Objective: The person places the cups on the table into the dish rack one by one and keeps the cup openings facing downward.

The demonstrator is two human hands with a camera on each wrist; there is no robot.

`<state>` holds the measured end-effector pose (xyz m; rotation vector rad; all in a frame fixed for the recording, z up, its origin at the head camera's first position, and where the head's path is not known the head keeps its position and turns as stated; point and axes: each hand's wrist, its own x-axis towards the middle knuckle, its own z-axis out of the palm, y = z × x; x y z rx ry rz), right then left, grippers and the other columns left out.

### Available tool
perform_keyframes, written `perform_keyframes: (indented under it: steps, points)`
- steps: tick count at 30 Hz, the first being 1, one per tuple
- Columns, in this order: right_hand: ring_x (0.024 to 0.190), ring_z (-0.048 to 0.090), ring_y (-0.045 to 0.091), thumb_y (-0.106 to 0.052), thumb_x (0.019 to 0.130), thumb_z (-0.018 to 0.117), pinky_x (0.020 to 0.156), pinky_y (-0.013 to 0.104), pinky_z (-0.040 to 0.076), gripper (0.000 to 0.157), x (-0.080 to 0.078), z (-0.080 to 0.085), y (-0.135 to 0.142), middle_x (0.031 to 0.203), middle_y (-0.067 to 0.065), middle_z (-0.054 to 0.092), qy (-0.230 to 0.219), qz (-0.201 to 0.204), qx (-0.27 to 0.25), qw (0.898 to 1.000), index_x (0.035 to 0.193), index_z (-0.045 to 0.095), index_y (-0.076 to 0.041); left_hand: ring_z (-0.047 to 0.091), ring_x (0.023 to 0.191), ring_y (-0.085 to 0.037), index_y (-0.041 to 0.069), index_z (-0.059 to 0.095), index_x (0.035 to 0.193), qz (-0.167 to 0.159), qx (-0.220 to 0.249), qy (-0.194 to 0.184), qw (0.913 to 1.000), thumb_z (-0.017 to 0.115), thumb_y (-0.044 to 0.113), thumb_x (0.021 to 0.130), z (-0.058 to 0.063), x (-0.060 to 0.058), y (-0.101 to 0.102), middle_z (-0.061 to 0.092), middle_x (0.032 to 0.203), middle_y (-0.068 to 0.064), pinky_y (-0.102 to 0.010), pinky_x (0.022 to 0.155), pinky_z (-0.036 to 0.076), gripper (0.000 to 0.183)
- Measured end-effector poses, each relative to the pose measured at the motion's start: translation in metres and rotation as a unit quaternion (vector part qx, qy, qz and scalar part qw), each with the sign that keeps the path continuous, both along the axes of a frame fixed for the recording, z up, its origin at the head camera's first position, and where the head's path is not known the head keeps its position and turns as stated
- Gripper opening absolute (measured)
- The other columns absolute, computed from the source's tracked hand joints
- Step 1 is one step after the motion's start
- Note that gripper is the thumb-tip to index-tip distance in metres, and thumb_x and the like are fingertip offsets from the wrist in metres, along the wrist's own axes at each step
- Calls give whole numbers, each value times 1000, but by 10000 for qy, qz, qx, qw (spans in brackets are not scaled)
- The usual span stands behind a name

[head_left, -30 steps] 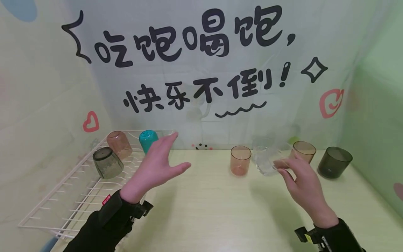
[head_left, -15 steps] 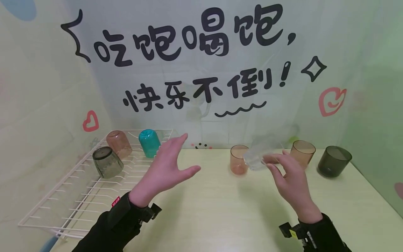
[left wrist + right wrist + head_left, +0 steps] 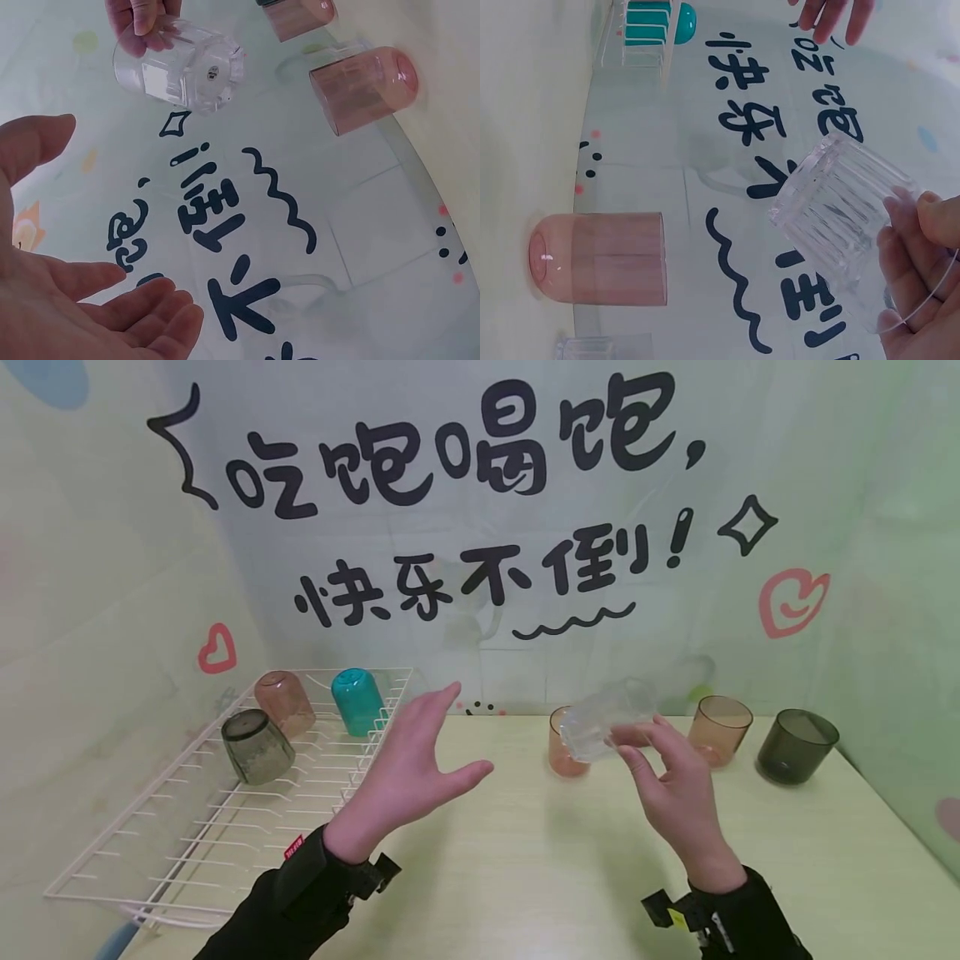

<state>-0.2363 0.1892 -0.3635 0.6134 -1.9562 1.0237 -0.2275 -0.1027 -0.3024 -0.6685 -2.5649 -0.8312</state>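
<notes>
A clear ribbed glass [image 3: 600, 722] is off the table, tilted with its base toward the left. My right hand [image 3: 678, 793] pinches it near the rim between thumb and fingers, as the right wrist view shows with the glass [image 3: 840, 202] up close. In the head view it overlaps a pink glass [image 3: 564, 760] standing behind it. My left hand [image 3: 408, 768] hovers beside the rack's right edge, thumb and fingers spread, holding nothing. The left wrist view has the left hand's fingers [image 3: 142, 307] relaxed and apart from the clear glass [image 3: 184, 67].
On the left, a white wire rack [image 3: 247, 827] carries an upside-down pink glass [image 3: 285, 702], a grey glass [image 3: 258, 752] and a teal glass [image 3: 357, 702]. An amber glass [image 3: 720, 731] and a dark grey glass [image 3: 797, 747] stand upright at right. A lettered cloth [image 3: 465, 652] hangs behind.
My right hand has moved left with the clear glass, raising and tilting it in front of the pink glass. My left hand has shifted right, away from the teal glass.
</notes>
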Motion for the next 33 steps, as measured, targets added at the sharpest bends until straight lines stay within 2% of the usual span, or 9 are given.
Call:
perform_keyframes:
  steps: [9,14,21,27,33]
  points:
    - [90,57,9,-3,81,64,106,39,29,21,7,8,-13,95,-2,66,-369,117,-324,9987,101,65,-8,32,128,-22,10,30,144,-68,161,18,9998,69,48,73,-2,1,8,37,141,-6,-45,102,32,90]
    - [88,58,10,-1,81,64,105,41,30,20,9,10,-20,94,-2,66,-365,257,-601,9972,100,65,-7,31,129,-21,9,30,144,-232,247,54,9994,70,47,73,-2,1,12,36,142,-5,-44,102,32,89]
    - [90,57,10,1,82,61,106,36,28,21,16,14,-31,94,5,67,-491,629,-1038,9914,103,63,-3,31,128,-16,11,30,144,-501,397,137,9979,72,45,71,-6,2,21,36,141,-2,-41,102,33,90]
    - [99,55,18,2,85,57,97,28,38,22,22,20,-39,96,10,65,-696,1084,-1635,9781,106,61,0,31,127,-14,13,27,145,-668,542,213,9961,71,50,70,-5,1,31,35,142,0,-39,100,36,94]
    - [102,55,20,-8,88,57,83,25,44,22,28,23,-44,99,6,65,-1312,1032,-2218,9607,109,60,-3,32,125,-10,16,26,145,-947,771,376,9918,72,50,69,-2,-1,38,34,143,2,-33,95,41,96]
